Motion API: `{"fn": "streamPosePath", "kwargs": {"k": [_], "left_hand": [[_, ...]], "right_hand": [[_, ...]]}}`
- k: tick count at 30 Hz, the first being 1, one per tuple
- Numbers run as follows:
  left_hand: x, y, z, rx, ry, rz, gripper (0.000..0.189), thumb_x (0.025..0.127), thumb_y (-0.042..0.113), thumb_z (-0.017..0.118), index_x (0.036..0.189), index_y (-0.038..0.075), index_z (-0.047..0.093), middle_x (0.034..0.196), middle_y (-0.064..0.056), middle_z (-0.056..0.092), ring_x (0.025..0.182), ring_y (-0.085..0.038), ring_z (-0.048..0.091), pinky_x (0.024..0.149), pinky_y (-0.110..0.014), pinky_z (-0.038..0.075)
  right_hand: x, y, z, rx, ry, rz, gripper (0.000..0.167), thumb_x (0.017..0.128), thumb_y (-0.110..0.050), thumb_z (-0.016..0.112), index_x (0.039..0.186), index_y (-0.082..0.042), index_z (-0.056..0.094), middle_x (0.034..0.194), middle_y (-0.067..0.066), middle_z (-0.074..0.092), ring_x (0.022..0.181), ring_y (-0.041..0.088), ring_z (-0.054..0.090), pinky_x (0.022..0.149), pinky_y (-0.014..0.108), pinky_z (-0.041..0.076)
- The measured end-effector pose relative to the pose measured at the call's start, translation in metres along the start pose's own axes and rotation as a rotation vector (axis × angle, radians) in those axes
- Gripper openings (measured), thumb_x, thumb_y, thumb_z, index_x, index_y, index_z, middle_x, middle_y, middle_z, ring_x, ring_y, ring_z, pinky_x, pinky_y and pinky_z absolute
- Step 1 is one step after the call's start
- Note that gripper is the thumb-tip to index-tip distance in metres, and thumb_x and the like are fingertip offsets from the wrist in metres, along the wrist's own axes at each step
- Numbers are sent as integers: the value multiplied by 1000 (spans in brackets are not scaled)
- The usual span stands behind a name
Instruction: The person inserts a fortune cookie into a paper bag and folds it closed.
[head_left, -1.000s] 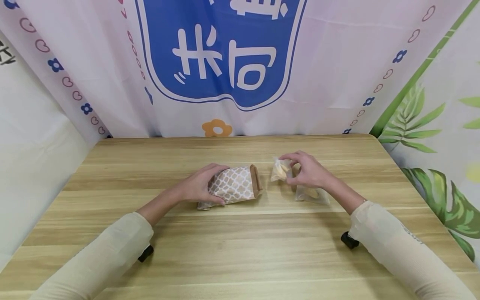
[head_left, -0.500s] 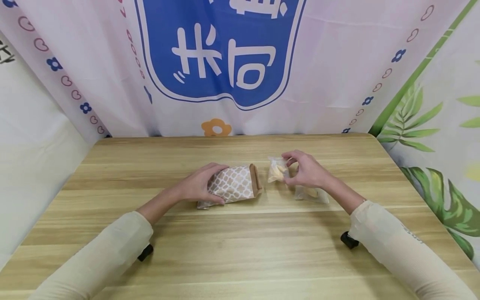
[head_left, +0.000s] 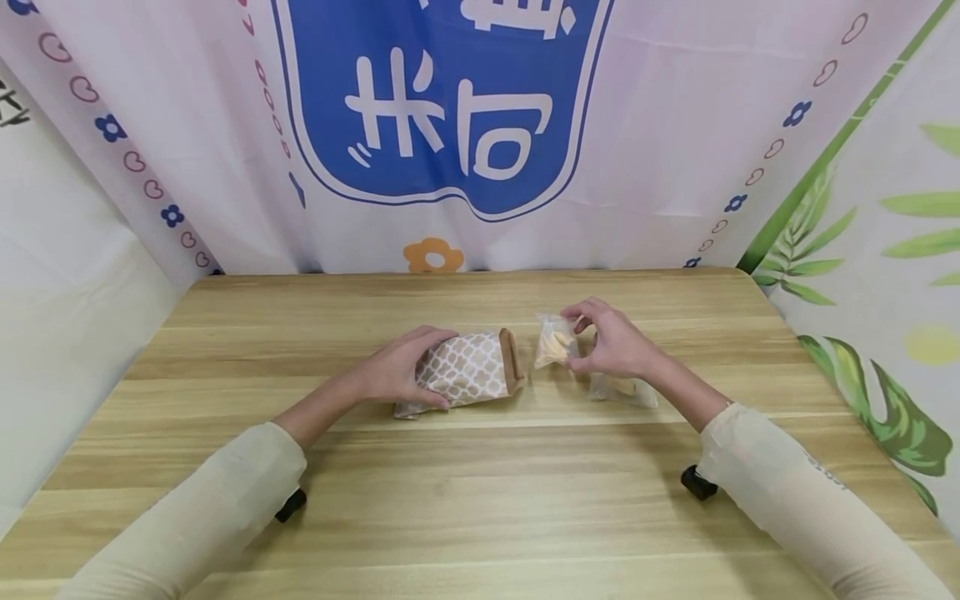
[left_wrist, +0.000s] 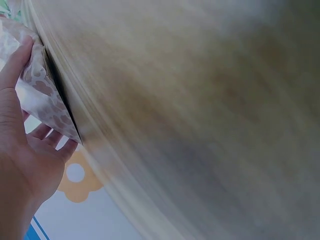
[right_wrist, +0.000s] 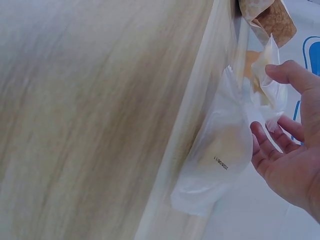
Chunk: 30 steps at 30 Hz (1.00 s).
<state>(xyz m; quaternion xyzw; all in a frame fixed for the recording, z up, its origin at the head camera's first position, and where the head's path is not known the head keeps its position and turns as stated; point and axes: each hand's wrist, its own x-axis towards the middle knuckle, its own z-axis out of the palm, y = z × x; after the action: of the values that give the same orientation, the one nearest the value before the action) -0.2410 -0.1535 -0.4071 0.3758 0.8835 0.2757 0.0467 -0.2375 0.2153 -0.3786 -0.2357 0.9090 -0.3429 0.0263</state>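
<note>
A patterned paper bag (head_left: 468,367), white with tan lattice shapes, lies on the table with its folded brown mouth toward the right. My left hand (head_left: 401,367) grips its left end, thumb at the near side and fingers over the far side. Just right of the bag's mouth, my right hand (head_left: 611,340) pinches a small clear packet (head_left: 555,342) with pale yellow pieces inside; thumb and fingers are on its edges in the right wrist view. A second translucent packet (right_wrist: 215,155), printed with small dark characters, lies under and beside the right hand, partly hidden by it in the head view.
The wooden table (head_left: 480,500) ends at a printed curtain (head_left: 637,167) behind. Side cloths hang left and right, the right one with green leaves (head_left: 892,408). A black wrist device (head_left: 699,482) shows below the right sleeve.
The pinched packet has shifted slightly left and turned to show more of its yellow contents. My left hand and the paper bag have stayed in place.
</note>
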Motion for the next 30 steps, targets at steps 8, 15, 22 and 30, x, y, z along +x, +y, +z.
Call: {"fn": "streamPosePath", "kwargs": {"k": [8, 15, 22, 30], "left_hand": [[0, 0, 1, -9, -11, -17, 108, 68, 41, 97, 153, 0, 44, 144, -19, 55, 131, -35, 54, 114, -54, 43], [0, 0, 1, -13, -14, -15, 107, 69, 42, 96, 153, 1, 44, 144, -18, 54, 131, -35, 53, 114, -55, 44], [0, -1, 1, -12, -12, -15, 107, 69, 42, 96, 153, 1, 44, 144, -19, 54, 131, -35, 54, 114, -55, 43], [0, -1, 1, -22, -13, -21, 107, 69, 42, 96, 154, 2, 43, 145, -19, 53, 132, -35, 53, 114, -55, 43]], "right_hand": [[-1, -4, 0, -23, 10, -12, 69, 74, -8, 87, 135, 6, 57, 129, 20, 55, 108, 33, 62, 68, 28, 54], [-1, -4, 1, -28, 10, -23, 71, 75, -8, 88, 137, 5, 57, 128, 21, 54, 107, 33, 62, 73, 31, 53], [0, -3, 1, -27, 8, -45, 69, 75, -9, 89, 135, 7, 58, 125, 21, 56, 105, 33, 63, 70, 28, 52], [0, -5, 2, -11, 10, -37, 72, 74, -7, 88, 137, 7, 56, 124, 21, 56, 105, 32, 63, 69, 27, 52]]}}
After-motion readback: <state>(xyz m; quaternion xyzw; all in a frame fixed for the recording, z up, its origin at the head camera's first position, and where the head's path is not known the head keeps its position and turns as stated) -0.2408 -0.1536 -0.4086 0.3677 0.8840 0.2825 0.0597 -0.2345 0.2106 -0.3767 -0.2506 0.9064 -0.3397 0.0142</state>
